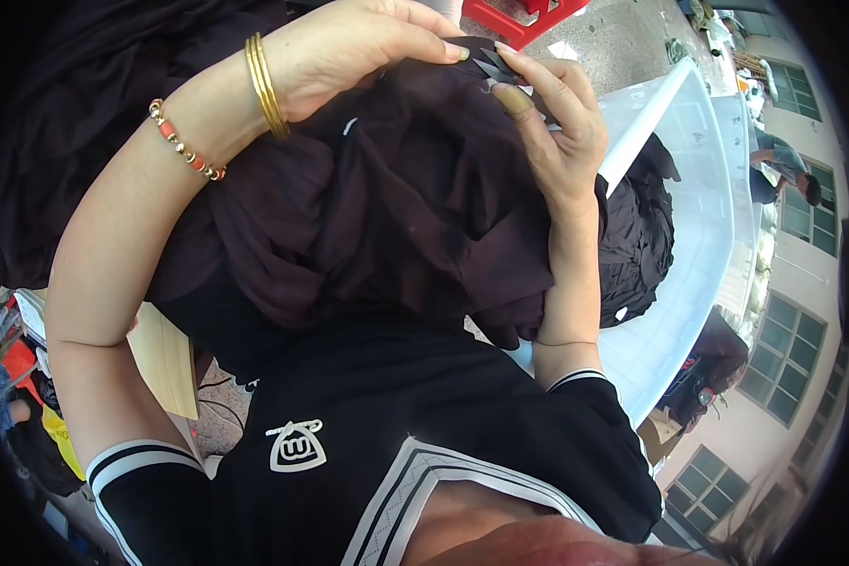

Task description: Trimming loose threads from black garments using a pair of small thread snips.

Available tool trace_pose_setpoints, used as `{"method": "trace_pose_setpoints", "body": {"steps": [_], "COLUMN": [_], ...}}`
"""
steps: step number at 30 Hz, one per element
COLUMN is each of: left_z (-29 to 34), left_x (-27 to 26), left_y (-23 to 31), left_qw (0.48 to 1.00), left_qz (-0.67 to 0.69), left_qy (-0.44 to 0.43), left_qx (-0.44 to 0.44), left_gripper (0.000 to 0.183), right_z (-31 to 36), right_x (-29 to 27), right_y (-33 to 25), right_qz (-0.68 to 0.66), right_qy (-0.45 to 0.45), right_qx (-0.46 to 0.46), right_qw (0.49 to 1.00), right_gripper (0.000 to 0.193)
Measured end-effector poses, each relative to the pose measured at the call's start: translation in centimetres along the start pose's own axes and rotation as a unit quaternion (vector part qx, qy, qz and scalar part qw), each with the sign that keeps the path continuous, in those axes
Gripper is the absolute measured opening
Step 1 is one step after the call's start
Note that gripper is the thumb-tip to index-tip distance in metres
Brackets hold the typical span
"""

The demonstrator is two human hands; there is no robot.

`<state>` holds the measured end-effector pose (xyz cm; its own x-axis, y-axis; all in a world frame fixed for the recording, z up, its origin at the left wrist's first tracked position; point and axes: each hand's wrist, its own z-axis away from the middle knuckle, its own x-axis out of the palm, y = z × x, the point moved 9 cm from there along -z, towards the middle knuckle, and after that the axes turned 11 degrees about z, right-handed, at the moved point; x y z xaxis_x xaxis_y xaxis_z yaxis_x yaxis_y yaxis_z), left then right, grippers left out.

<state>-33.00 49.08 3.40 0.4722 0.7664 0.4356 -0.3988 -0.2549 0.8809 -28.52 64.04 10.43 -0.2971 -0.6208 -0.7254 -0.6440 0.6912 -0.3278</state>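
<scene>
While both hands work at the top of a bunched dark garment [387,208], the job looks mid-way at best: one piece is in hand, and a heap of similar dark cloth [643,236] sits in the white tub [707,245] to the right; which pile is finished can't be told. Left hand [349,47] is curled over the fabric's upper edge, fingertips pressed down & pinching a fold. Right hand [557,123] is closed round small black snips [493,64], thumb & forefinger on them, blades close to the cloth just beside the left fingertips. Garment lies gathered vs. the person's chest, between both forearms. Cloth is matte, thin, soft, w/ deep loose folds, brown-black in colour. Tub is smooth, translucent-white plastic w/ a rounded rim. Two gold bangles [266,85] & a bead bracelet [187,141], orange and gold, ring the left wrist. Red plastic item [524,14] sits on the ground beyond.
</scene>
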Motion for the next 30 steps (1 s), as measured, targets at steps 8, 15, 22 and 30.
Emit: {"method": "trace_pose_setpoints", "body": {"steps": [8, 15, 22, 30], "left_z": [-0.1, -0.2, 0.3, 0.6], "left_x": [0.3, 3.3, 1.5, 2.1], "left_y": [0.0, -0.3, -0.7, -1.2], "left_qw": [1.000, 0.992, 0.985, 0.993], "left_qz": [-0.018, -0.083, -0.168, -0.028], "left_qy": [-0.005, -0.085, -0.049, -0.076], "left_qx": [0.005, 0.048, -0.013, -0.088], "left_gripper": [0.024, 0.021, 0.022, 0.013], "right_z": [0.4, 2.7, 2.8, 0.9], "right_x": [-0.2, 2.3, -0.4, -0.4], "right_y": [0.1, 4.2, 6.8, 2.8], "right_qz": [-0.012, -0.292, -0.317, -0.091], "right_qy": [0.018, -0.089, 0.076, 0.011], "right_qx": [-0.003, 0.286, 0.277, 0.082], "right_qw": [1.000, 0.908, 0.904, 0.992], "right_gripper": [0.033, 0.022, 0.009, 0.040]}}
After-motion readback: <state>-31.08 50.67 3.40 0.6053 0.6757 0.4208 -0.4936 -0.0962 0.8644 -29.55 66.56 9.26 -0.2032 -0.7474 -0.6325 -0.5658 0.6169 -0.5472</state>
